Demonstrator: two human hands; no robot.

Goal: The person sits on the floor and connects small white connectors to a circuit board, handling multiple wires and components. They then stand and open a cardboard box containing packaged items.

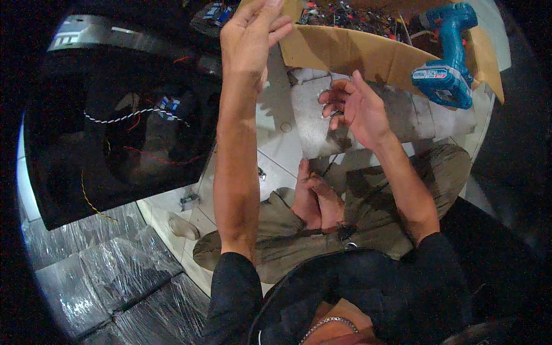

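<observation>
My left hand (251, 40) is raised at the top of the view, beside the left edge of a cardboard box (351, 49). Its fingers are loosely extended and I see nothing held, though the topmost fingertips reach the picture's edge. My right hand (363, 112) hovers over a pale, worn sheet (414, 115) on the floor, palm partly turned up. The right fingers are apart and half curled; small shiny specks show around their tips, too blurred to name. A blue-green cordless drill (454, 54) stands on its battery by the box's right side.
On the left lies a large black panel (63, 149) with a black-and-white twisted wire (123, 118) and red and yellow wires. Plastic-wrapped parcels (109, 273) fill the lower left. Many small coloured parts (351, 17) lie inside the box. My crossed legs and bare feet (319, 201) are below my hands.
</observation>
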